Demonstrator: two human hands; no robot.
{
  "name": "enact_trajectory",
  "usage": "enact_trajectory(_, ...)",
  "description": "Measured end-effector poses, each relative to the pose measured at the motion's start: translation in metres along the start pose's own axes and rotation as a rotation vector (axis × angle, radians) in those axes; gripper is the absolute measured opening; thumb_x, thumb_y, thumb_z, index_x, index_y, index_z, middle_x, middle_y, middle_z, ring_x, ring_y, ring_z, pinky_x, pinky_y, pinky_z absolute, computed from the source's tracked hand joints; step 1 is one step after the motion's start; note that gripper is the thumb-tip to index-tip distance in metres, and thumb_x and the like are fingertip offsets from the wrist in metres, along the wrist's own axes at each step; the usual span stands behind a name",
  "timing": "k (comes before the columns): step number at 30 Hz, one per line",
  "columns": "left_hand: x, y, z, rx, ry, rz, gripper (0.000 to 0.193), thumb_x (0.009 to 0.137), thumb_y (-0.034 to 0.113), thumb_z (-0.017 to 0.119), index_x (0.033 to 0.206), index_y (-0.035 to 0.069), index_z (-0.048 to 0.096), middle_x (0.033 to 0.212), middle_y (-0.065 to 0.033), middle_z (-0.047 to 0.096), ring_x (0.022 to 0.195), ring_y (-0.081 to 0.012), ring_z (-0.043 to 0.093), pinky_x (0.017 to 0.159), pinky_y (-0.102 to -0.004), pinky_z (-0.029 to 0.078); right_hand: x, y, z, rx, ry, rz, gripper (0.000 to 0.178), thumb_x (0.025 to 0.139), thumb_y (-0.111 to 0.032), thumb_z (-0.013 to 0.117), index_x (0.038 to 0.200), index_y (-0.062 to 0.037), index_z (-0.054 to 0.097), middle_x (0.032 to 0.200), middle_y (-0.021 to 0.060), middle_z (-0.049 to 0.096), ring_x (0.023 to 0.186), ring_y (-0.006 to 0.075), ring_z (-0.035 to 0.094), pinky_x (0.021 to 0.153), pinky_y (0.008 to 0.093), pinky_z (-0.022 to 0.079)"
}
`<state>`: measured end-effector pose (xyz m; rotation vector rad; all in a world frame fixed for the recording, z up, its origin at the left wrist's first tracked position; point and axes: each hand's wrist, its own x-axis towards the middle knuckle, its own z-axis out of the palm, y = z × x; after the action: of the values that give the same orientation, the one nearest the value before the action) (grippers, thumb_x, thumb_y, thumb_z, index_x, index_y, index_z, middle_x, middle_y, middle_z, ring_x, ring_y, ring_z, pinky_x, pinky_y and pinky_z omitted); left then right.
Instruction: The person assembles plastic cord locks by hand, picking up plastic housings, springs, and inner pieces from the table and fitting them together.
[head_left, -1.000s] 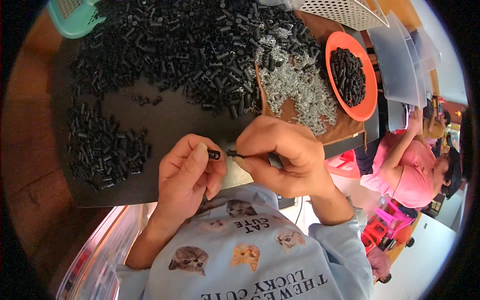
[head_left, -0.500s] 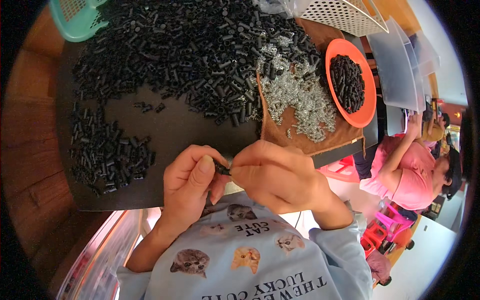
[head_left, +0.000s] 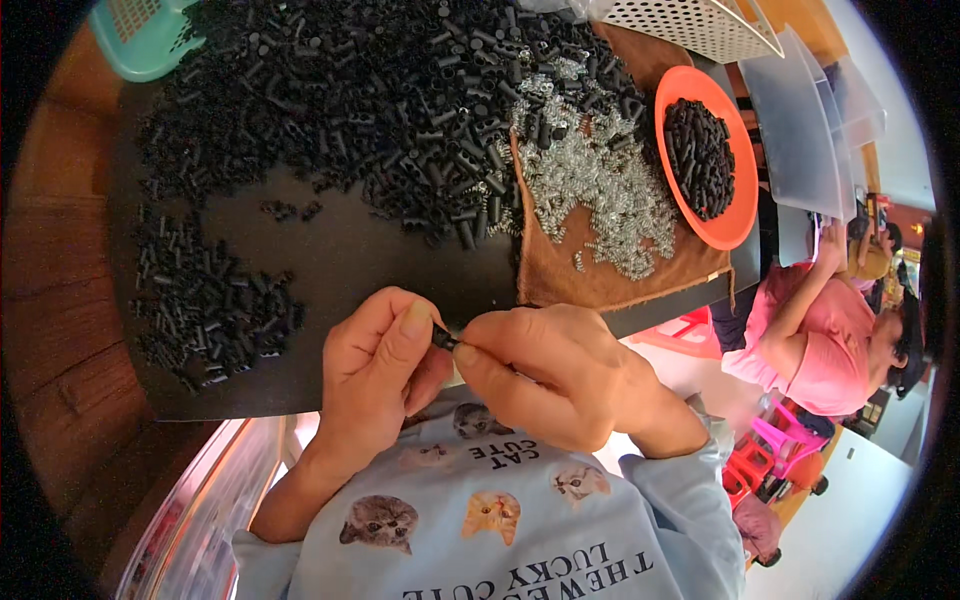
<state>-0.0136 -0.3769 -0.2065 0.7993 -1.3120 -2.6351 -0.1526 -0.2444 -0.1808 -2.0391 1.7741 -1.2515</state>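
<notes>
A small black plastic part [head_left: 443, 338] is pinched by my left hand [head_left: 382, 352] in front of my chest, just past the table's near edge. The fingertips of my right hand [head_left: 556, 365] are closed at the part's right end; whether they also hold a tiny piece is hidden. Beyond my hands lies a large heap of black plastic parts [head_left: 330, 90]. Small metal springs [head_left: 610, 190] are spread over a brown cloth [head_left: 570, 275] at the right. A smaller pile of black parts [head_left: 210, 300] sits on the left of the table.
An orange bowl [head_left: 742, 190] of black pieces stands at the table's right edge. A green basket [head_left: 140, 50] is at the far left, a white perforated basket [head_left: 690, 25] at the far right. Clear plastic bins [head_left: 795, 120] and a person in pink [head_left: 800, 335] are farther right.
My right hand's fingers have shifted slightly and now show more of the black part's end. Both hands stay close together; the whole view has moved a little.
</notes>
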Motion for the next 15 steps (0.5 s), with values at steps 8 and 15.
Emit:
enact_trajectory(8,0.0,-0.002,0.003,0.004,0.043,0.052,0.028,0.102,0.03,0.051,0.09,0.005,0.056,0.062,0.0012,0.052,0.048,-0.0017,0.04,0.041,-0.0187,0.026,0.003,-0.005,0.002,-0.022,0.017,0.08,0.027,0.066,0.005,0.069,0.092,0.0089,0.063,0.089,0.0188,0.062,0.06,0.0241,0.062,0.046,0.0308,0.05)
enact_trajectory(15,0.002,-0.01,-0.001,-0.038,-0.018,0.14,0.029,0.102,0.03,0.051,0.092,0.004,0.057,0.064,0.0015,0.053,0.049,-0.002,0.041,0.042,-0.0187,0.029,0.003,-0.006,0.008,0.069,0.111,0.125,0.017,0.074,0.01,0.066,0.09,0.0067,0.063,0.088,0.0179,0.063,0.062,0.0249,0.062,0.048,0.0319,0.05)
